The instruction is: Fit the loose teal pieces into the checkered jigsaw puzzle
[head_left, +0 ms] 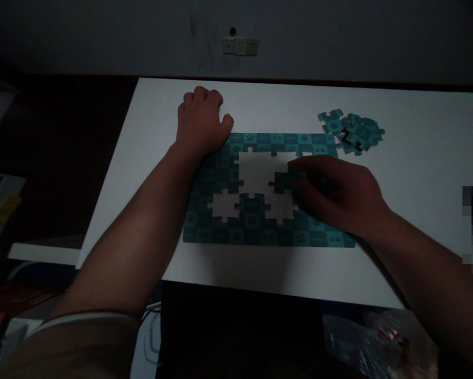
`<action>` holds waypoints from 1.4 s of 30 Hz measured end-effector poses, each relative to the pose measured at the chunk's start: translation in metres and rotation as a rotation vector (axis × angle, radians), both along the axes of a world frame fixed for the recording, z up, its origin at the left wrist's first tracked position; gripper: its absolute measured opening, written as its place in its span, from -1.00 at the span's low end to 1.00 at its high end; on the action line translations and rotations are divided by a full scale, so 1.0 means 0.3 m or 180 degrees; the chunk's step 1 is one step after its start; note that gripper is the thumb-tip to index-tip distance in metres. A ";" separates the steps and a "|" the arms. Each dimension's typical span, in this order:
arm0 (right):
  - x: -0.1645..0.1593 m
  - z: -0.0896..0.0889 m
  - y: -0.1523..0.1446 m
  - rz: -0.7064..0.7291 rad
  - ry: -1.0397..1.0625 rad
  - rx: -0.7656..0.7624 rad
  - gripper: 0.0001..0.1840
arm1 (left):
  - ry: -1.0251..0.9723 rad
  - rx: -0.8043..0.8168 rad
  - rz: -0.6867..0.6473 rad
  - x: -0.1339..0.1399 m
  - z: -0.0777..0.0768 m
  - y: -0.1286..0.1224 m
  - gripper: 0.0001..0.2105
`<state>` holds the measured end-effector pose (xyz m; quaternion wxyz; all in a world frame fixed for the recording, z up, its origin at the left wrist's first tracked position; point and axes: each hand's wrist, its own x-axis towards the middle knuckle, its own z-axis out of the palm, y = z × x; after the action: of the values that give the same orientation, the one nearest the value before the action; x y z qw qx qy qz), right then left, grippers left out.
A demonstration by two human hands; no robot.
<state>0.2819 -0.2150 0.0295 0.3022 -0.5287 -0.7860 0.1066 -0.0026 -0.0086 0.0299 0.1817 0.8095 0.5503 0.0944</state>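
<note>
A teal jigsaw puzzle (252, 237) with a pale paw-print check pattern lies flat on the white table, its outer border joined. White gaps show in its middle and lower part. My left hand (200, 118) rests at the puzzle's upper left corner, palm down, thumb apart from loosely bent fingers, holding nothing. Over the right half, my right hand (335, 189) has thumb and index finger around a teal puzzle piece (283, 182) beside the large gap. Part of that piece is hidden under the fingers, and my other right fingers are curled out of sight.
A heap of loose puzzle pieces (357, 131) lies beyond the puzzle's upper right corner. Wall sockets (240, 46) sit on the grey wall behind the white table (240, 268). Below the front edge at right is a clear plastic bag (363, 339). The room is dim.
</note>
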 end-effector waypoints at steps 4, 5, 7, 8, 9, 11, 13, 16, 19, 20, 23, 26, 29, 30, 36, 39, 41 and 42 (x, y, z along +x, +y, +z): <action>0.000 -0.001 0.000 0.0008 0.0005 0.0024 -0.62 | 0.0056 0.0040 0.0031 -0.001 0.010 -0.016 -0.09; 0.000 -0.001 0.001 0.0012 0.0000 0.0022 -0.62 | 0.0078 0.0026 0.0039 -0.002 0.013 -0.020 -0.11; 0.000 0.000 0.001 0.0022 -0.0024 0.0001 -0.62 | 0.0084 -0.0009 0.0061 -0.002 0.017 -0.027 -0.14; 0.000 -0.001 0.001 0.0014 -0.0036 -0.0003 -0.62 | 0.0075 -0.0028 0.0059 -0.003 0.018 -0.029 -0.14; 0.001 -0.001 0.001 0.0000 -0.0049 -0.0004 -0.61 | 0.0060 -0.0035 0.0054 -0.003 0.018 -0.028 -0.12; 0.002 -0.003 0.001 -0.0006 -0.0065 -0.0003 -0.61 | 0.0023 -0.0066 0.0068 -0.002 0.014 -0.024 -0.08; 0.004 -0.004 0.002 0.0011 -0.0064 -0.0010 -0.61 | -0.0021 -0.0126 0.0115 0.000 0.007 -0.015 -0.02; 0.004 -0.006 0.002 0.0044 -0.0040 -0.0026 -0.61 | -0.0030 -0.0209 0.0169 0.006 -0.002 -0.006 0.11; 0.003 -0.004 0.001 0.0054 -0.0027 0.0002 -0.61 | 0.0003 -0.0152 0.0216 0.012 -0.009 -0.006 0.09; 0.002 -0.004 0.001 0.0053 -0.0027 0.0012 -0.61 | 0.0021 -0.0122 0.0229 0.013 -0.012 -0.007 0.04; 0.000 -0.002 0.000 0.0046 -0.0024 0.0019 -0.62 | 0.0140 -0.0073 0.0215 0.016 -0.022 -0.007 -0.01; 0.000 -0.001 -0.001 0.0043 -0.0024 -0.0006 -0.61 | 0.0218 0.0015 0.0198 0.015 -0.033 -0.001 -0.06; 0.001 -0.001 0.000 0.0041 -0.0035 -0.0034 -0.61 | 0.0116 0.0184 0.0253 0.014 -0.037 0.007 -0.17; 0.002 -0.001 0.000 0.0043 -0.0035 -0.0035 -0.61 | 0.0075 0.0188 0.0268 0.014 -0.037 0.008 -0.17; 0.003 -0.002 0.001 0.0043 -0.0070 -0.0093 -0.59 | 0.0038 -0.0015 0.0344 0.018 -0.034 0.002 0.05; 0.003 -0.004 0.000 0.0032 -0.0075 -0.0085 -0.60 | 0.0130 -0.0037 0.0325 0.019 -0.034 0.001 0.13; 0.003 -0.007 0.001 0.0047 -0.0072 -0.0047 -0.61 | 0.0165 -0.0040 0.0305 0.019 -0.034 0.003 0.14; 0.003 -0.010 0.001 0.0052 -0.0061 -0.0023 -0.61 | 0.0165 -0.0039 0.0302 0.018 -0.034 0.004 0.13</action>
<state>0.2827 -0.2146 0.0266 0.2919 -0.5243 -0.7928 0.1068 0.0028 -0.0075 0.0198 0.1677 0.7835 0.5932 0.0785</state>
